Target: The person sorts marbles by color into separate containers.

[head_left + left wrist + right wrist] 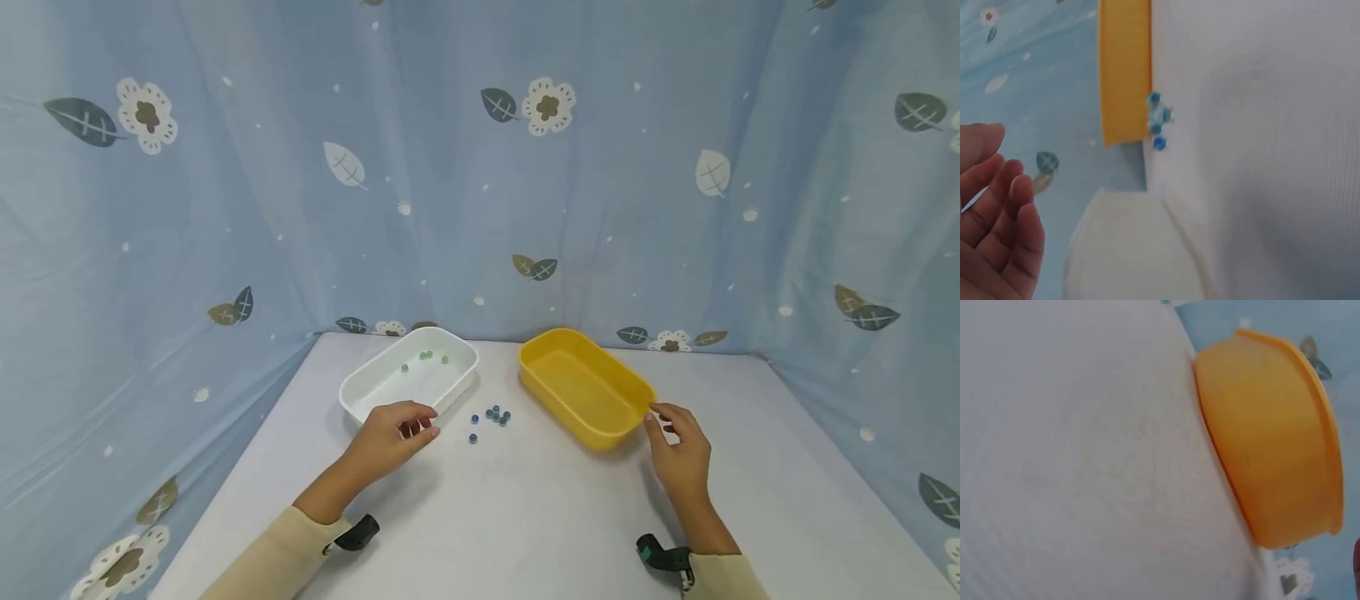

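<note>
My left hand point(390, 437) hovers beside the near end of a white tray point(358, 398), its fingers loosely bent with nothing between them. Several small green beads point(405, 367) lie inside that tray. To the right of this hand, several small blue glass-like beads point(496, 416) rest on the table. In the left wrist view the fingers point(1013, 231) are relaxed, and the blue beads point(1159, 143) show in front of the yellow tray. My right hand point(681, 454) is at the near right corner of the yellow tray point(588, 425), fingertips right by its rim.
A white-covered table point(540, 517) runs back to a blue curtain point(450, 192) with flower and leaf prints, which also hangs at both sides. Black wrist cameras point(357, 533) are strapped at both sleeves.
</note>
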A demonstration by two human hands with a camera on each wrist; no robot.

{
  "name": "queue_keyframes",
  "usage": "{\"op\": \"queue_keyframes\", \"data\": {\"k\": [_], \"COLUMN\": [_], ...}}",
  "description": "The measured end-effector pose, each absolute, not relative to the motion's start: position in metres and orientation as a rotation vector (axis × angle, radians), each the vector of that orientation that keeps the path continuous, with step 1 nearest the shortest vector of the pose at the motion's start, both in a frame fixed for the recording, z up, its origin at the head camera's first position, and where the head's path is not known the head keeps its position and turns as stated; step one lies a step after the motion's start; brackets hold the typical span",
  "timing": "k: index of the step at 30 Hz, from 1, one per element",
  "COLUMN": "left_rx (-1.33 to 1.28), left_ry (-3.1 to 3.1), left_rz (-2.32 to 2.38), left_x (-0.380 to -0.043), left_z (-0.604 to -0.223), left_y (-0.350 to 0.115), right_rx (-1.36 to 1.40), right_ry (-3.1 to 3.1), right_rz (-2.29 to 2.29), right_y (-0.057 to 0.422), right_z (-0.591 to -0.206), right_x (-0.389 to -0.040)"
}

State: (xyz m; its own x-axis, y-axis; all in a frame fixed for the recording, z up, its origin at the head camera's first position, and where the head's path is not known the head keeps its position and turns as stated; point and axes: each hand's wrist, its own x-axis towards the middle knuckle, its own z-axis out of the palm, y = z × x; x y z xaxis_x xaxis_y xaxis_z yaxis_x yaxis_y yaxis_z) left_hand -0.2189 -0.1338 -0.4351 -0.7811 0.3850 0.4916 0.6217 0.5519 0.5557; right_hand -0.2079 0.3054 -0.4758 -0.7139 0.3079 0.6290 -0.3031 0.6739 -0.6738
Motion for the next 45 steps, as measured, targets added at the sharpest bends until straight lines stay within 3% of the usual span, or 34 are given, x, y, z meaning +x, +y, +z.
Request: {"op": "queue_keyframes", "data": {"k": [14, 26, 45], "left_rx": [-1.016, -0.717, -0.724], "left_ry": [-2.878, -3.008, -2.975], "left_rz": [-0.853, -0.729, -0.763], "left_x": [-0.233, -0.239, -0.262], "left_z": [-0.459, -0.467, -0.478], "left_y": [-0.092, -0.066, -0.048], "right_rx": [-0.16, -0.169, -0.14], "right_ry": [-2.444, -2.49, -2.501], "right_rz": [1.294, 1.281, 1.27], "right_y": [0.32, 0.32, 0.321], "right_z": [-0.5, -0.505, -0.505], "right_x": [-0.228, -0.228, -0.228]}}
